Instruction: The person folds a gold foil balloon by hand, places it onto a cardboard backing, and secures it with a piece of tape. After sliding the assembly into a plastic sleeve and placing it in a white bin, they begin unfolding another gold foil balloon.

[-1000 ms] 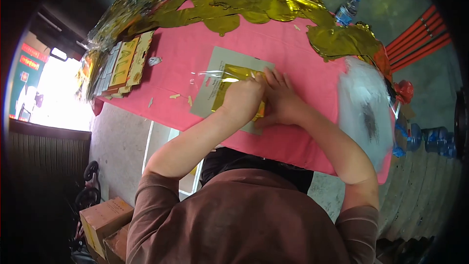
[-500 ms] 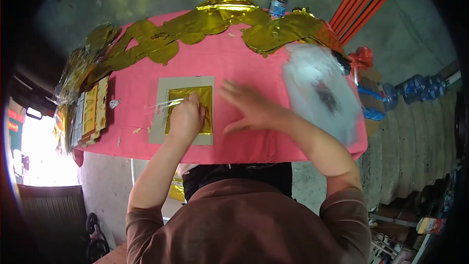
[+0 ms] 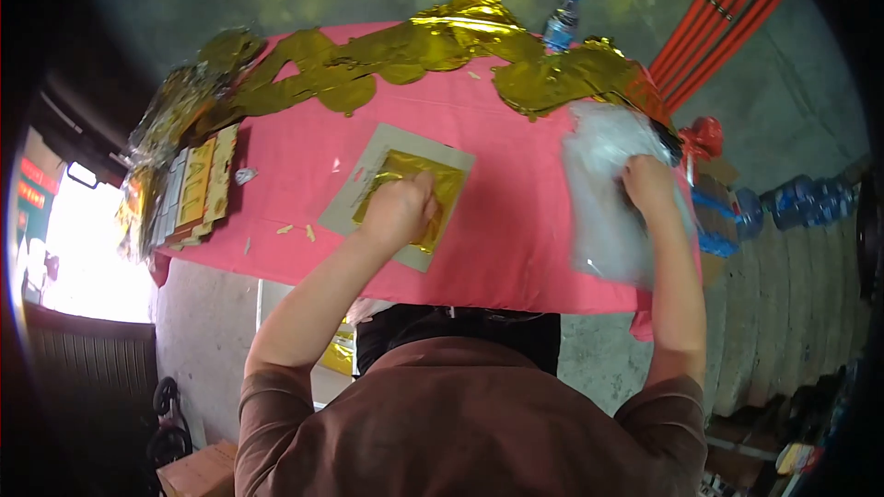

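Note:
My left hand (image 3: pixel 401 207) is closed in a fist over the folded gold foil piece (image 3: pixel 448 186), which lies on a grey card (image 3: pixel 370 158). Whatever the fingers hold is hidden beneath them. At the right end of the table my right hand (image 3: pixel 650 182) pinches a clear plastic bag (image 3: pixel 599 221) among a pile of bags. Part of the pile is smeared by motion, so single bags are hard to tell apart.
Flat gold foil balloons (image 3: pixel 345 69) lie along the far side of the pink-covered table (image 3: pixel 516 258). A water bottle (image 3: pixel 562 23) stands behind them. Packaged gold letters (image 3: pixel 195 189) are stacked at the left. Red poles (image 3: pixel 714 23) and large water jugs (image 3: pixel 801 202) are beyond.
My right hand has moved right from the table's middle and closed on the plastic bag. Under my left hand, the card has turned clockwise and shifted right. The clear thin strip is out of sight.

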Available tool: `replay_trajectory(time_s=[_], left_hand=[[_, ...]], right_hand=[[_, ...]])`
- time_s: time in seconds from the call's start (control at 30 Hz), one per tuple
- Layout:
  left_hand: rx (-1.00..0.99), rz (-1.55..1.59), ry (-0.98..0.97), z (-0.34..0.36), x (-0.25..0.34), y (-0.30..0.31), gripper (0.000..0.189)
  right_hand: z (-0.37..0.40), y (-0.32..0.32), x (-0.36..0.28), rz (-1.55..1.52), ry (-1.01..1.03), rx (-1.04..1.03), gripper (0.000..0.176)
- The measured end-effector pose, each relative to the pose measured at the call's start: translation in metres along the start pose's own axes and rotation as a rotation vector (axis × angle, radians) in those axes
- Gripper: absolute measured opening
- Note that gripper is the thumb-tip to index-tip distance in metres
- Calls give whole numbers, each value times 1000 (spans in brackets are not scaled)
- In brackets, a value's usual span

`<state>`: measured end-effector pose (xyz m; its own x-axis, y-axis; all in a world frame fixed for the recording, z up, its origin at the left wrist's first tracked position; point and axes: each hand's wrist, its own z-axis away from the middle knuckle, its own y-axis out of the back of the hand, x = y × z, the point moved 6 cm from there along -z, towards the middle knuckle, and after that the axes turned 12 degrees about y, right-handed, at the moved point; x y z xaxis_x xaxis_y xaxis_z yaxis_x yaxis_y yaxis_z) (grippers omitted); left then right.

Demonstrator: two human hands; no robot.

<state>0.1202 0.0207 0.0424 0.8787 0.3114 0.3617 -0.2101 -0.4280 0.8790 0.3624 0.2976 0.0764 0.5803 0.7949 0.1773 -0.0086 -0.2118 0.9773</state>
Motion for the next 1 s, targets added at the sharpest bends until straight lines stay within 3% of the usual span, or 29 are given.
replay_trajectory(time_s=[0.23, 0.3, 0.47, 0.53, 0.77, 1.0], left_hand=[[15, 43, 99, 5, -3, -1, 17], [42, 82, 82, 5, -2, 1, 17], [76, 66, 38, 6, 0, 1, 16], [83, 58, 45, 7, -4, -1, 16], [72, 73, 42, 7, -3, -2, 17], [14, 60, 16, 7, -7, -2, 15]], right_hand=[[35, 94, -50, 89, 23, -105, 21], [31, 105, -96, -194, 308, -51, 22], [-14, 38, -163, -173, 505, -94, 21], [-32, 19, -177, -84, 595, 10, 21], [-57, -6, -212, 51, 682, -43, 16], [-65, -2, -226, -350, 745, -112, 13]])
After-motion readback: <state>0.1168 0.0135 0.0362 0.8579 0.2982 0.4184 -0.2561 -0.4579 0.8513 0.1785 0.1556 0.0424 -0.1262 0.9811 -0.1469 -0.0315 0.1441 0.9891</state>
